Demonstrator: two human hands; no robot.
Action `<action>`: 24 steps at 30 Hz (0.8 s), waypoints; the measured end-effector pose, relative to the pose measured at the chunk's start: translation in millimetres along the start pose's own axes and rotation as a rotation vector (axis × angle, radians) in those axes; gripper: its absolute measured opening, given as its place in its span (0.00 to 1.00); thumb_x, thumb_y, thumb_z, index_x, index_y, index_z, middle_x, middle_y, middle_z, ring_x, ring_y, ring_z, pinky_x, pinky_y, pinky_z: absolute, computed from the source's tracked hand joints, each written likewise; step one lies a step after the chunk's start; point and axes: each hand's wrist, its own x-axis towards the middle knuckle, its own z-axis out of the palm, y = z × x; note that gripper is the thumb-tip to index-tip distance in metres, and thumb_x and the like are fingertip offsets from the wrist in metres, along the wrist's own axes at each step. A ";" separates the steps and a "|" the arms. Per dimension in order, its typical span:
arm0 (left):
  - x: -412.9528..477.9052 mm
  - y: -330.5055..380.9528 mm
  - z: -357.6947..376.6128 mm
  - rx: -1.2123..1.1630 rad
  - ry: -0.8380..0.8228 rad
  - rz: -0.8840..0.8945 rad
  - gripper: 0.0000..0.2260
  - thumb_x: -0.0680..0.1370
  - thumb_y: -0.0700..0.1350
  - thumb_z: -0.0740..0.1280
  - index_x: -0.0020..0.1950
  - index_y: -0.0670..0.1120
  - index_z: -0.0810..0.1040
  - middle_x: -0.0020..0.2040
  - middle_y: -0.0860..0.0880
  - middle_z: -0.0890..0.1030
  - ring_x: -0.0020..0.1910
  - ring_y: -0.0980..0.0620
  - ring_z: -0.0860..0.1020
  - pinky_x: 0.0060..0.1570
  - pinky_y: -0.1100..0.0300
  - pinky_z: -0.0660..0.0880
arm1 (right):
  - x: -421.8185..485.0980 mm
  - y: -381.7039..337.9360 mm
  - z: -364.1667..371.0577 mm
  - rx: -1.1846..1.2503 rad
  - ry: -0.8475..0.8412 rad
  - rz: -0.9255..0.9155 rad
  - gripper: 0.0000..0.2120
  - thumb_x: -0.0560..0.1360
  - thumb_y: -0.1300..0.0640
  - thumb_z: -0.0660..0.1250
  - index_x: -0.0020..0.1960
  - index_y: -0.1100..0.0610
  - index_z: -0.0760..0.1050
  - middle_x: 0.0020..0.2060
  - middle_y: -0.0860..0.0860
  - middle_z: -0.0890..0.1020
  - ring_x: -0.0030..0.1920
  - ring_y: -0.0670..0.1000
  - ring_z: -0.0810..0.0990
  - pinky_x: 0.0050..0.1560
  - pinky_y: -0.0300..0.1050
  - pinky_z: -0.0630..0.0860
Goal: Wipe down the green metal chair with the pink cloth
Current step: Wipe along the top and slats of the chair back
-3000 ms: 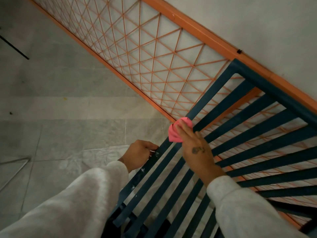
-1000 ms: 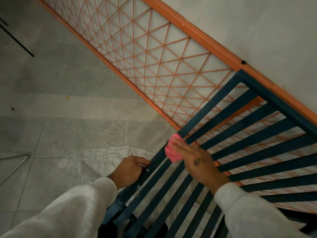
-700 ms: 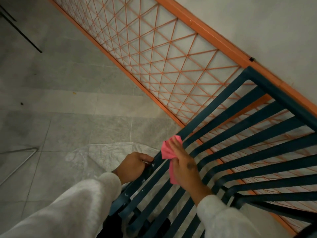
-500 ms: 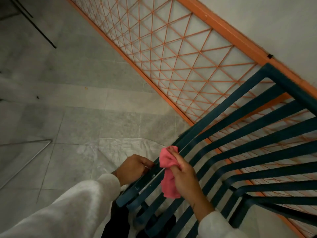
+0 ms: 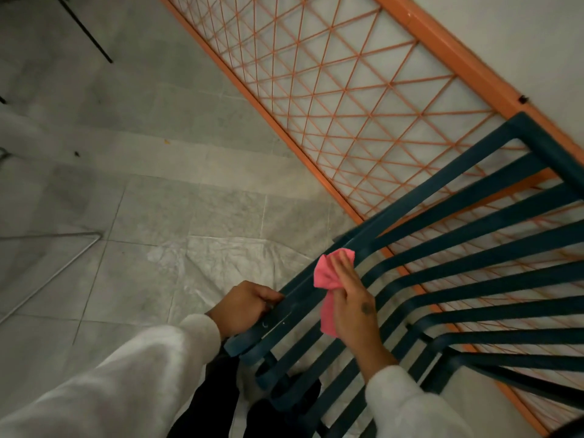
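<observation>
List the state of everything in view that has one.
green metal chair: held by its edge rail.
pink cloth: bunched, pressed on a chair slat, tail hanging.
left hand: grips the rail.
right hand: holds the cloth against the slat.
orange lattice panel: along the wall.
plastic sheet: spread, wrinkled, on the floor.

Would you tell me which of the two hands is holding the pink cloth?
The right hand, pressing the pink cloth on the slats of the green chair; the left hand carries no cloth and only grips the outer rail.
</observation>
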 end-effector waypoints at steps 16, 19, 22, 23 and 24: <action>-23.6 -20.9 -14.5 0.056 -0.049 0.017 0.19 0.77 0.33 0.60 0.58 0.49 0.82 0.55 0.52 0.84 0.54 0.56 0.81 0.60 0.61 0.75 | -4.9 3.4 13.3 -0.248 0.083 -0.099 0.26 0.80 0.67 0.59 0.76 0.50 0.65 0.77 0.45 0.61 0.76 0.45 0.60 0.75 0.37 0.54; -26.1 -23.4 -17.4 0.075 -0.064 0.011 0.19 0.76 0.35 0.61 0.54 0.55 0.84 0.50 0.55 0.85 0.51 0.57 0.82 0.57 0.59 0.76 | -46.7 -22.6 51.1 -0.093 0.060 0.000 0.26 0.81 0.66 0.58 0.76 0.47 0.65 0.77 0.40 0.57 0.75 0.39 0.56 0.73 0.30 0.49; -29.2 -26.6 -22.2 0.092 -0.076 -0.007 0.20 0.73 0.33 0.62 0.52 0.54 0.84 0.43 0.57 0.85 0.44 0.60 0.82 0.50 0.63 0.76 | -94.6 -32.3 81.6 -0.013 -0.060 -0.096 0.28 0.80 0.65 0.57 0.75 0.43 0.63 0.77 0.39 0.57 0.75 0.34 0.55 0.75 0.35 0.54; -30.8 -27.3 -23.7 0.091 -0.097 -0.008 0.19 0.73 0.32 0.62 0.53 0.53 0.84 0.41 0.58 0.84 0.42 0.62 0.81 0.47 0.66 0.75 | -107.1 -32.2 87.2 -0.040 -0.103 -0.137 0.30 0.80 0.64 0.57 0.76 0.39 0.60 0.78 0.39 0.57 0.74 0.34 0.56 0.75 0.36 0.57; -32.4 -28.0 -26.1 0.083 -0.121 -0.015 0.20 0.73 0.31 0.62 0.55 0.51 0.83 0.42 0.58 0.84 0.42 0.63 0.81 0.45 0.69 0.73 | -116.2 -31.9 89.7 -0.092 -0.135 -0.201 0.34 0.79 0.63 0.58 0.76 0.35 0.55 0.78 0.40 0.58 0.74 0.35 0.59 0.74 0.38 0.60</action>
